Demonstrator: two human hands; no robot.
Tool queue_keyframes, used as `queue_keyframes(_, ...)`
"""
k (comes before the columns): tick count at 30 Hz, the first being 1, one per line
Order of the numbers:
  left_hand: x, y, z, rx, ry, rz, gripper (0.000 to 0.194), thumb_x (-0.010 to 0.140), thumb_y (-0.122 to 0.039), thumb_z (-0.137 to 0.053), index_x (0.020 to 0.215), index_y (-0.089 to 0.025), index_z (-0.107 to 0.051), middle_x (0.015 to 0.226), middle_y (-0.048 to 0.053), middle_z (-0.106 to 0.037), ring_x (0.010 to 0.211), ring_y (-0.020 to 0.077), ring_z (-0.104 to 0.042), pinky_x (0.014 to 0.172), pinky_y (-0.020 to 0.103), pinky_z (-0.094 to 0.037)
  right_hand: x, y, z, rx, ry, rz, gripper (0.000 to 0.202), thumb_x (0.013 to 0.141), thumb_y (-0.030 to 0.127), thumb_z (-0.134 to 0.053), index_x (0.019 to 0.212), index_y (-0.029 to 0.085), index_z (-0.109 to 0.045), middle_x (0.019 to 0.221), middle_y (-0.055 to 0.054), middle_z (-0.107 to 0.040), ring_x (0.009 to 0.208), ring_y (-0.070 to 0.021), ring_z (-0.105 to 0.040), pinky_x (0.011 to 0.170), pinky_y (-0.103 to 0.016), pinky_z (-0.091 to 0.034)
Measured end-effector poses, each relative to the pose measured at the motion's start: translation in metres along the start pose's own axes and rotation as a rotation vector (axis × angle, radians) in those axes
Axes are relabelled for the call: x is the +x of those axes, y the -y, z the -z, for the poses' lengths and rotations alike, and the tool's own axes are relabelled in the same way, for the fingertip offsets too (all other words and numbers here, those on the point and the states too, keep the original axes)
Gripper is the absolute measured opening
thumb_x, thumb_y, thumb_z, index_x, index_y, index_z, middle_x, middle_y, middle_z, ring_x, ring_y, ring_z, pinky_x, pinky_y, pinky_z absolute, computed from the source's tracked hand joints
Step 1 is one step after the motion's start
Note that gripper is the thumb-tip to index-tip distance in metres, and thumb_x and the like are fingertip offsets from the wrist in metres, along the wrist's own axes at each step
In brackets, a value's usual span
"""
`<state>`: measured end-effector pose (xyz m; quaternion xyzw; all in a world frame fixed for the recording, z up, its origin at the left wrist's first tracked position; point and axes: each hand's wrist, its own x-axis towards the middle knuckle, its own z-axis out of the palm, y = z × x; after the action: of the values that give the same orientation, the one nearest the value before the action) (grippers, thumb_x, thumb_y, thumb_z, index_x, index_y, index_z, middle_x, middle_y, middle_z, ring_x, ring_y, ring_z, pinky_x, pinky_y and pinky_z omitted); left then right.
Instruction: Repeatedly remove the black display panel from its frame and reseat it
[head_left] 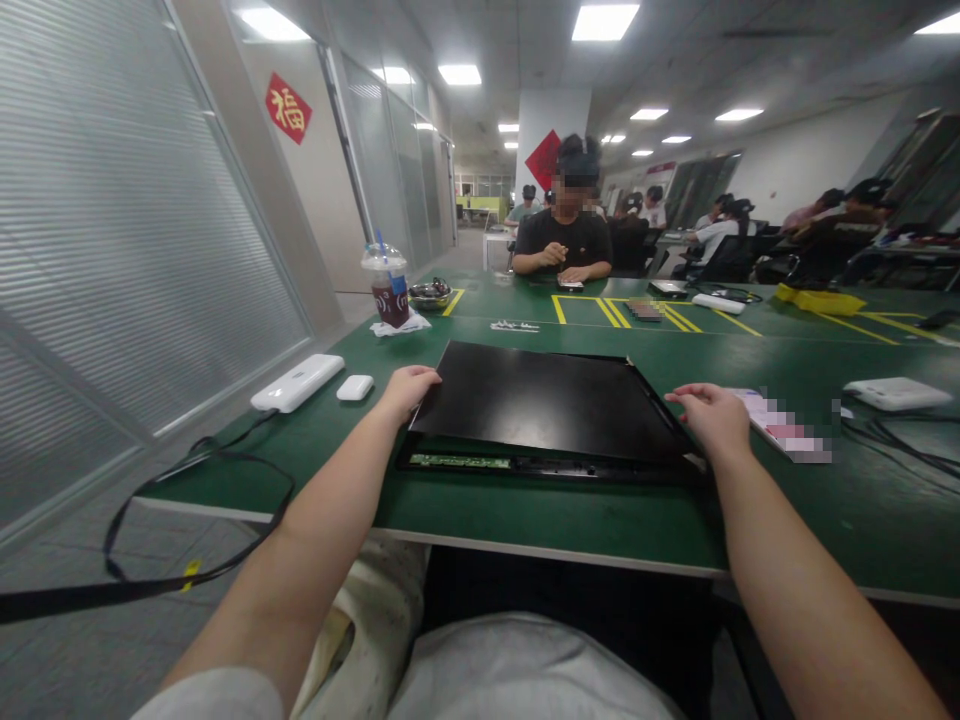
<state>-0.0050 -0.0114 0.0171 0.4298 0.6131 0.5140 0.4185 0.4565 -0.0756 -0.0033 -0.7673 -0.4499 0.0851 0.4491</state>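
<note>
A thin black display panel (540, 400) lies over a black frame (622, 470), turned a little askew to it. Along the frame's near edge a green circuit board strip (461, 462) shows below the panel. My left hand (409, 388) pinches the panel's left edge between thumb and fingers. On the other side, my right hand (709, 410) is beside the frame's right edge, thumb and fingertips brought close together. Whether those fingertips hold anything small is too unclear to tell.
A white power bank (300, 382) with a black cable and a white earbud case (355, 388) lie left. Behind them stands an iced drink cup (386, 285) on tissue. A phone (784, 425) lies right, near a white device (896, 393). Across the green table (540, 520) sits another person (566, 235).
</note>
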Motion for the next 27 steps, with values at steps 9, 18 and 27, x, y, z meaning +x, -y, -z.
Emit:
queue_keyframes(9, -0.004, 0.001, 0.002, 0.076, 0.048, -0.025, 0.031, 0.055, -0.032, -0.089, 0.076, -0.016, -0.072, 0.065, 0.004, -0.072, 0.061, 0.0208, -0.067, 0.062, 0.031, -0.052, 0.006, -0.013, -0.016, -0.135, 0.182, 0.078, 0.022, 0.067, 0.031, -0.072, 0.087, 0.024, -0.079, 0.098, -0.008, -0.078, 0.104, -0.0305, -0.07, 0.098, -0.045, -0.052)
queue_keyframes(18, 0.001, 0.005, 0.004, 0.173, 0.034, -0.079, 0.04, 0.051, -0.036, -0.094, 0.077, -0.016, -0.072, 0.069, 0.005, -0.073, 0.067, 0.0211, -0.068, 0.065, 0.03, -0.051, 0.005, -0.015, -0.017, -0.197, 0.21, 0.125, 0.023, 0.07, 0.028, -0.071, 0.091, 0.026, -0.08, 0.106, -0.009, -0.078, 0.114, -0.0328, -0.068, 0.107, -0.05, -0.049)
queue_keyframes(27, -0.003, 0.003, 0.002, 0.193, 0.044, -0.088, 0.035, 0.056, -0.036, -0.091, 0.077, -0.016, -0.072, 0.068, 0.006, -0.074, 0.068, 0.0233, -0.07, 0.065, 0.031, -0.053, 0.006, -0.016, -0.018, -0.238, 0.213, 0.156, 0.022, 0.071, 0.028, -0.071, 0.091, 0.026, -0.08, 0.106, -0.009, -0.078, 0.115, -0.0346, -0.068, 0.108, -0.052, -0.049)
